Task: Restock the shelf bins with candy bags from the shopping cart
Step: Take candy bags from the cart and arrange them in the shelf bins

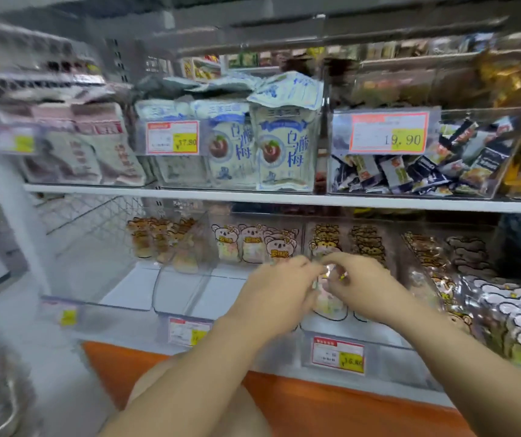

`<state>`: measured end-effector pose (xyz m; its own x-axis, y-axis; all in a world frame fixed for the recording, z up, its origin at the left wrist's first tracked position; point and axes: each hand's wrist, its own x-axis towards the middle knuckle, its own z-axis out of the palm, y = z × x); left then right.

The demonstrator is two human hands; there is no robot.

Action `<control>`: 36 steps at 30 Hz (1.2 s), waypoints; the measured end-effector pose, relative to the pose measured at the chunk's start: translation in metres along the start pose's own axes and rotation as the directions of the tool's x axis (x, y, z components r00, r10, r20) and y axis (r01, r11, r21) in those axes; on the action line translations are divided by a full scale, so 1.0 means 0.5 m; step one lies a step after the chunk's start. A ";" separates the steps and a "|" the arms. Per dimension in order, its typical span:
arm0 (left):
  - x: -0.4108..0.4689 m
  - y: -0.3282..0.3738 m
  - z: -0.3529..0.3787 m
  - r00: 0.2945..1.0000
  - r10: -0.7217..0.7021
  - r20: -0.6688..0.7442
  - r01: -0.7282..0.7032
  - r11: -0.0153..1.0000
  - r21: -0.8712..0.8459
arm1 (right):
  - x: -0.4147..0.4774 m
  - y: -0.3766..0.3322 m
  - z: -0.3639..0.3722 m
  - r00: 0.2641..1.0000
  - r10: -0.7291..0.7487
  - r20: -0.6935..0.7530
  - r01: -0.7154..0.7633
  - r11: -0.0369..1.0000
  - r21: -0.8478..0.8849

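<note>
We record the left hand [276, 287] and right hand [361, 280] meeting over a clear bin [390, 354] on the lower shelf. Each grip pinches the top of one candy bag [328, 302] standing in that bin.

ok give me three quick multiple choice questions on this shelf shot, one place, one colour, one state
1. Where does the 19.90 tag hang?
A. on an upper bin
B. on the floor
C. on the cart

2. What colour is the panel under the lower shelf?
A. green
B. orange
C. black

3. What are the left hand and right hand doing?
A. hanging idle
B. lifting the tag
C. both pinching a bag

1 A: the tag is fixed to the front of that bin.
2 B: the panel is plainly orange.
3 C: the fingers of both hands meet on the bag.
</note>
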<state>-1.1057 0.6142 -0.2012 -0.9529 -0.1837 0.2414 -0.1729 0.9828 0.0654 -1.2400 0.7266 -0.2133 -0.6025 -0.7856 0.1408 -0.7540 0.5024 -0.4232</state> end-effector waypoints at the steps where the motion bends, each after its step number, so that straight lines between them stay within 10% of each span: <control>1: -0.030 -0.022 -0.020 0.998 -0.046 -0.046 0.044 0.997 -0.057 | -0.002 -0.032 0.007 0.998 -0.054 -0.032 0.055 0.998 0.029; 17: -0.591 -0.388 -0.173 0.598 -0.736 -0.315 0.716 0.668 -0.203 | 0.043 -0.665 0.301 0.717 -0.687 0.115 0.548 0.659 0.516; 26: -0.805 -0.455 -0.219 0.304 -0.908 -0.288 0.950 0.310 0.027 | 0.081 -0.831 0.448 0.438 -0.747 0.500 0.767 0.601 0.225; 36: -0.824 -0.468 -0.203 0.263 -0.950 -0.168 0.964 0.252 0.085 | 0.098 -0.860 0.470 0.497 -0.666 0.557 0.644 0.713 0.278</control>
<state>-0.6472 0.4579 -0.2179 -0.0446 -0.9855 0.1640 -0.9834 0.0722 0.1664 -0.8837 0.3872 -0.2345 0.3482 -0.9259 -0.1463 -0.8526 -0.2480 -0.4599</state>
